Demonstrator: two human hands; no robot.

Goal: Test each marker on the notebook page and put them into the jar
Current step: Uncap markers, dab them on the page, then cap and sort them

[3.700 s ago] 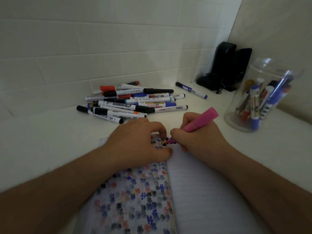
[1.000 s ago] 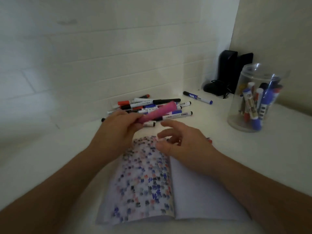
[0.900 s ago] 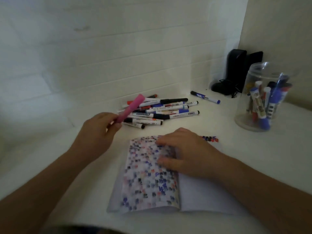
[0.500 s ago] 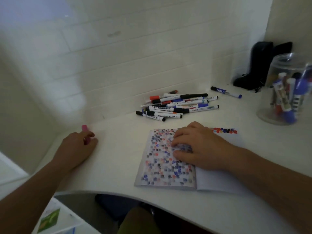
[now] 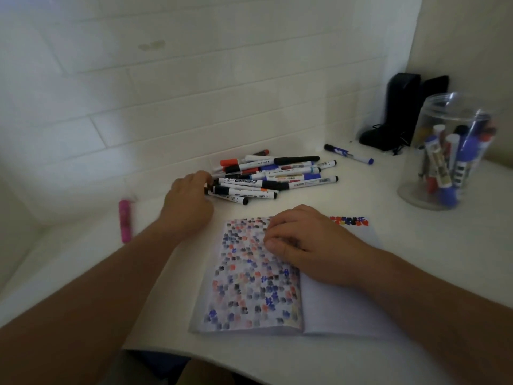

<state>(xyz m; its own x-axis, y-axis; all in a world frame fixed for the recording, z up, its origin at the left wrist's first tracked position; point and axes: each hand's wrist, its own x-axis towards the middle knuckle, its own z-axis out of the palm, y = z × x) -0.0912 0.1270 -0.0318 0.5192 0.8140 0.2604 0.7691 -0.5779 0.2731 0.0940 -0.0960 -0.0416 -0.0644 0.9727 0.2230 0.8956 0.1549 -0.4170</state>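
Now the left hand [image 5: 188, 202] reaches into the near end of the pile of markers [image 5: 273, 176], its fingertips [image 5: 204, 176] touching the caps of the closest ones; whether they have already pinched one is hidden by the back of the hand, so I cannot tell if it grips anything yet. The right hand [image 5: 304, 243] lies loosely on the notebook [image 5: 249, 290], fingers gently bent and holding nothing, pinning down the page crowded with colour dabs. To do this step well, it seems best to take only the outermost marker by its cap end and slide it clear sideways, since the pile is loosely stacked and a careless pull could roll others off toward the wall or the page; the right hand should keep the notebook flat so a bare patch is ready for the test stroke. The jar [image 5: 444, 151] stands well apart on the right, already holding several markers. Compared with half a second ago, the left hand has let go of the pink marker [image 5: 125, 220], which now lies alone near the left edge of the table [image 5: 416, 245], and has crossed over to the pile, while the right hand has stayed on the notebook.
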